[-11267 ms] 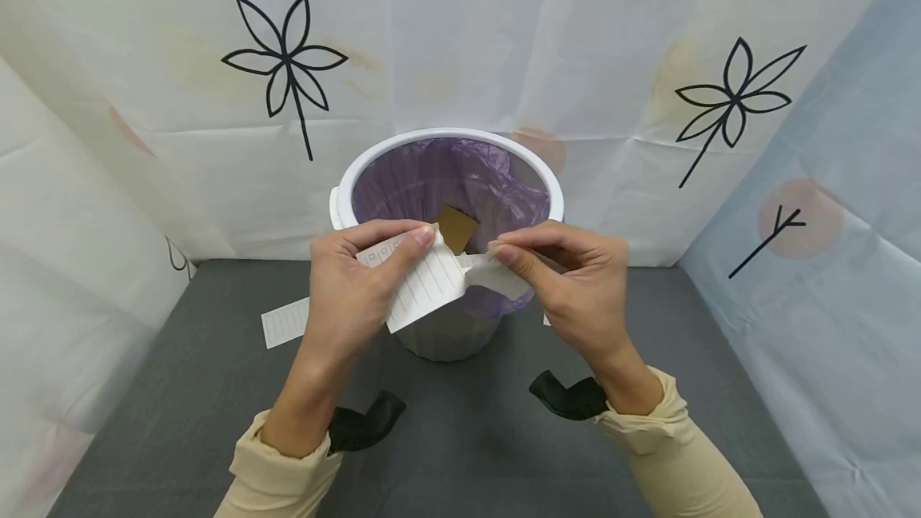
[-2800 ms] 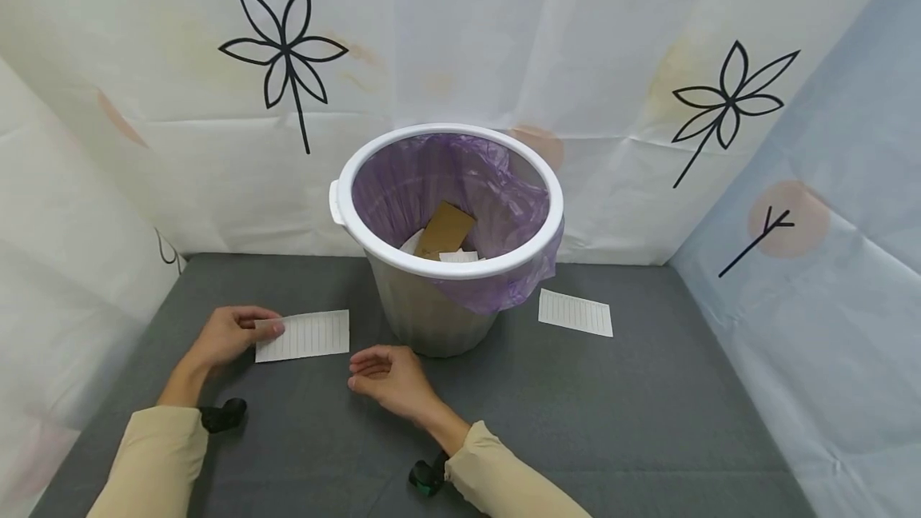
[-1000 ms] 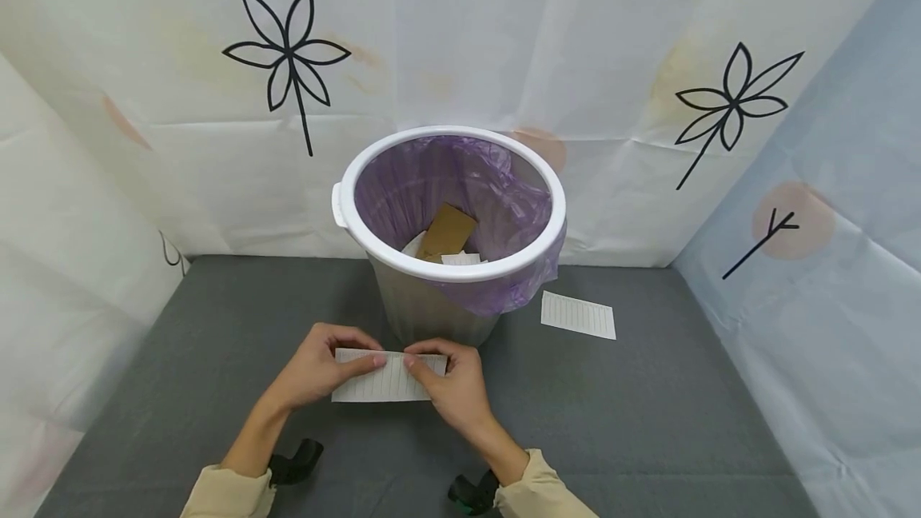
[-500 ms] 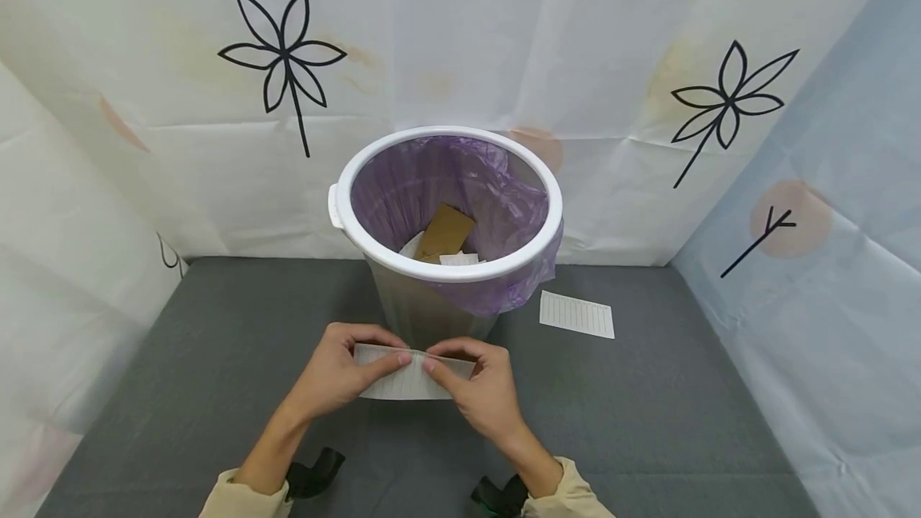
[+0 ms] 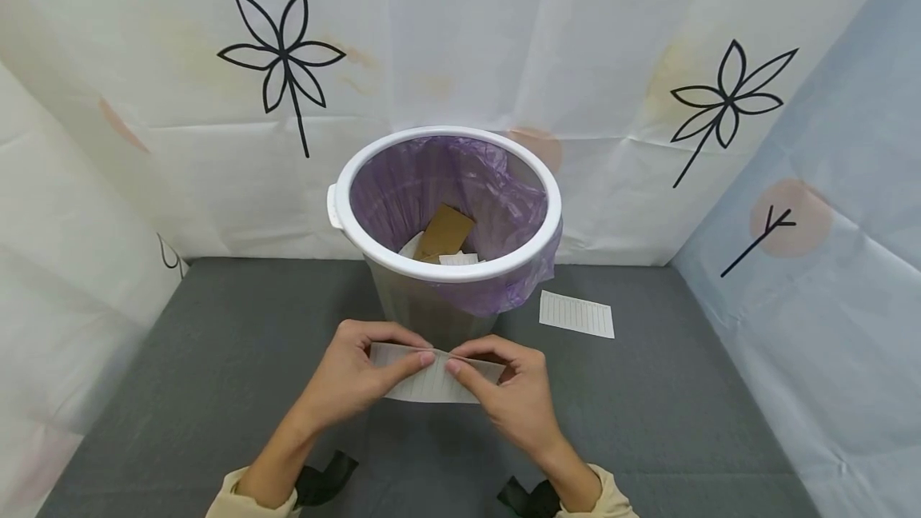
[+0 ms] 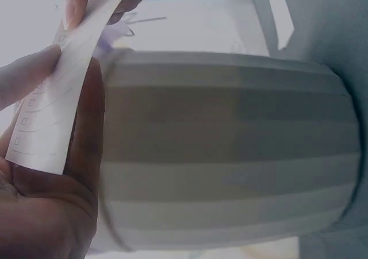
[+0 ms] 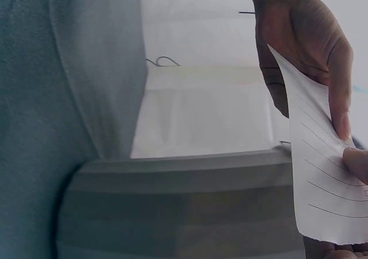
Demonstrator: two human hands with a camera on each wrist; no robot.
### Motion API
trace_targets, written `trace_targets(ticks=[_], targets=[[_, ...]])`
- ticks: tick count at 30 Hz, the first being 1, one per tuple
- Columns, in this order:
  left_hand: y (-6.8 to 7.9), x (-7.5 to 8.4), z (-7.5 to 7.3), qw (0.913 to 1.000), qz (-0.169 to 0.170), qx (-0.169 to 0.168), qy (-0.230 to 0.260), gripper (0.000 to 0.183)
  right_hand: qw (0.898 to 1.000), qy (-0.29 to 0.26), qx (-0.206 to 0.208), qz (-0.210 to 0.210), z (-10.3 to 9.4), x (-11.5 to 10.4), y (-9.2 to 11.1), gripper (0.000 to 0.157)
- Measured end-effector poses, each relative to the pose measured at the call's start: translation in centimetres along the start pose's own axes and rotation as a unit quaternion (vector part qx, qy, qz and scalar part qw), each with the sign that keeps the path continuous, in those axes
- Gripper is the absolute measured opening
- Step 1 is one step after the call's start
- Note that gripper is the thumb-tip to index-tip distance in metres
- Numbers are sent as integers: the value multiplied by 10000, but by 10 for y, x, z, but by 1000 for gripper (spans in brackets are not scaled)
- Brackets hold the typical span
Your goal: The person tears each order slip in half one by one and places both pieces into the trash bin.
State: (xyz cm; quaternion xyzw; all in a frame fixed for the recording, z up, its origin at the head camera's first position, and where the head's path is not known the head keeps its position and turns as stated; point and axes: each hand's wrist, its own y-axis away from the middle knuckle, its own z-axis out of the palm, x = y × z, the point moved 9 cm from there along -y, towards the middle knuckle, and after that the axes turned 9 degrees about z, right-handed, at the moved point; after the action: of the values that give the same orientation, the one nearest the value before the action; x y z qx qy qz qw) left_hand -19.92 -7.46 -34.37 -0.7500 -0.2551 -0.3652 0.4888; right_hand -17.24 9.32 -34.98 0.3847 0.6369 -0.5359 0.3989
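A lined slip of white paper [image 5: 435, 386] is stretched between both hands in front of the bin. My left hand [image 5: 354, 378] pinches its top edge left of the middle, thumb on the near face and fingers behind. Close beside it, my right hand [image 5: 516, 398] pinches the same edge in the same way. In the left wrist view the slip of paper [image 6: 49, 118] bends slightly and shows a row of small printed boxes along one edge. The right wrist view shows the paper [image 7: 322, 184] whole between the hands, with its ruled lines.
A white-rimmed bin [image 5: 432, 306] with a purple liner [image 5: 496, 174] stands behind the hands. Inside lie a brown cardboard piece [image 5: 444, 232] and white paper scraps [image 5: 458, 259]. Another lined slip [image 5: 576, 314] lies on the grey tabletop [image 5: 647, 406] to the right.
Earlier, both hands were tearing paper over the bin. Then the left hand took the slip lying at left, and the right joined it. Over the last second both have moved right with it.
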Motion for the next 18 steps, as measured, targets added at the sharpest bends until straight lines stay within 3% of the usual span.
trace_targets(ticks=[6, 12, 18], targets=[[-11, 21, 6, 9994, 329, 59, -59, 8, 9993, 116, 140, -321, -12, -20, -1, 14], [-20, 26, 10, 9998, 87, 181, 42, 6, 9987, 278, 192, -371, -21, -31, -4, 16], [-24, 23, 9, 9981, -247, 342, 443, 7, 9988, 347, 248, -249, -28, -33, -10, 12]])
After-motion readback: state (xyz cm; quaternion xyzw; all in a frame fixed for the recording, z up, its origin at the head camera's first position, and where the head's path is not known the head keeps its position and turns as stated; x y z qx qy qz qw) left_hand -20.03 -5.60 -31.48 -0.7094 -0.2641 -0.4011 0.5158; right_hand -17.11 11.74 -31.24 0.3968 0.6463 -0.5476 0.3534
